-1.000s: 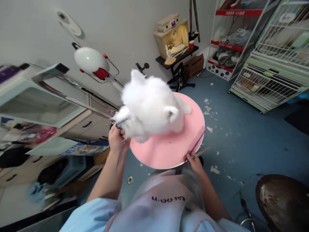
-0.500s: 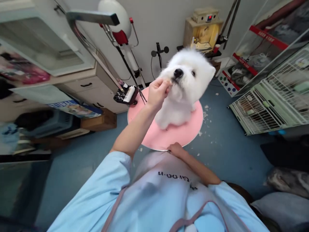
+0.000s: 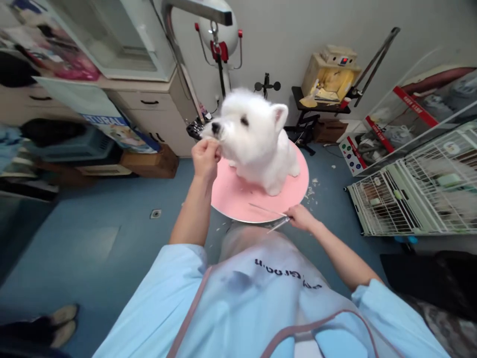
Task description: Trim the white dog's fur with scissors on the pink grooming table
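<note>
A fluffy white dog (image 3: 250, 132) sits on a round pink grooming table (image 3: 233, 199), its head turned to the left of the view. At its chin, my left hand (image 3: 206, 158) is closed in a pinch on the chin fur. My right hand (image 3: 301, 217) is wrapped round the handles of a pair of scissors (image 3: 265, 208) at the table's near edge. The blades are spread apart, pointing left, clear of the dog's coat. My fingers partly hide the handles.
A grooming arm (image 3: 201, 10) with a hanging strap rises behind the dog. White wire cages (image 3: 387, 199) stand on the right, and a cabinet (image 3: 149, 102) on the left. Fur clippings (image 3: 313, 188) lie on the floor. Another person's shoes (image 3: 64, 323) show at lower left.
The dog's head has turned left, and my left hand has moved left and lower with its chin. My right hand has shifted right, bringing the spread scissors into plain sight. The view has shifted.
</note>
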`<state>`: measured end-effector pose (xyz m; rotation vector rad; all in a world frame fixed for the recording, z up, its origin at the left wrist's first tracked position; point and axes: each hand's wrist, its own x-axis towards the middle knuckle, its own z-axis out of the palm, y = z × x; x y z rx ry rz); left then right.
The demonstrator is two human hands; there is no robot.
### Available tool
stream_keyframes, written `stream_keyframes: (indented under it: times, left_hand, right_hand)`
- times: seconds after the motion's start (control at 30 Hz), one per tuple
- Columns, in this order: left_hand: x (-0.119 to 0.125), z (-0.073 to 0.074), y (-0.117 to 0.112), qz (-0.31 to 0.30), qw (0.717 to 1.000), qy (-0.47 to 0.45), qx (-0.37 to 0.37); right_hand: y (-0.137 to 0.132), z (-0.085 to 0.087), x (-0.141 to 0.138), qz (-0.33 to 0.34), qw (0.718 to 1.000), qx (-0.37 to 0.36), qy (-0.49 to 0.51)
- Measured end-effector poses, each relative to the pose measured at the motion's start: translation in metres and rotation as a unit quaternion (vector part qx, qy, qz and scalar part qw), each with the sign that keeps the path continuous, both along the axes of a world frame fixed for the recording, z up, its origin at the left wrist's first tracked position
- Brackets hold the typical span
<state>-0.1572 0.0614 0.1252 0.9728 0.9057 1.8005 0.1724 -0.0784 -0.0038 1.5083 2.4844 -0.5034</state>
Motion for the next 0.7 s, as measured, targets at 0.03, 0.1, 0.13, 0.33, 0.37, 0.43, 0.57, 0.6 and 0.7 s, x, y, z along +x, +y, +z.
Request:
stream_keyframes:
  times: [0.03, 0.1, 0.13, 0.33, 0.37, 0.43, 0.57, 0.6, 0.7]
  left_hand:
    - [0.006, 0.006, 0.003, -0.014, 1.0, 0.014, 0.0]
    - [0.02, 0.018, 0.01, -0.03, 0.999, 0.028, -0.017]
    - [0.027, 0.023, 0.014, -0.035, 0.999, 0.029, -0.022]
    - [0.053, 0.04, 0.033, -0.059, 0.997, 0.049, 0.027]
    - [0.055, 0.039, 0.034, -0.065, 0.996, 0.054, 0.036]
    - [0.059, 0.037, 0.035, -0.075, 0.994, 0.06, 0.052]
    - [0.061, 0.031, 0.032, -0.089, 0.99, 0.08, 0.073]
    - [0.061, 0.03, 0.032, -0.089, 0.989, 0.086, 0.076]
    - [0.057, 0.03, 0.032, -0.085, 0.988, 0.102, 0.082]
  right_hand:
    - [0.019, 0.013, 0.003, 0.017, 0.999, 0.034, -0.014]
    - [0.054, 0.034, 0.006, 0.029, 0.994, 0.091, -0.053]
    - [0.068, 0.041, 0.005, 0.05, 0.991, 0.096, -0.073]
    - [0.096, 0.032, -0.003, 0.111, 0.981, 0.109, -0.117]
    - [0.094, 0.025, -0.003, 0.098, 0.98, 0.103, -0.138]
    - [0.088, 0.01, 0.0, 0.104, 0.979, 0.048, -0.171]
    - [0.074, -0.015, 0.005, 0.048, 0.982, 0.019, -0.182]
    - [0.071, -0.019, 0.006, 0.023, 0.981, 0.029, -0.189]
    - [0.065, -0.028, 0.001, 0.023, 0.982, 0.009, -0.188]
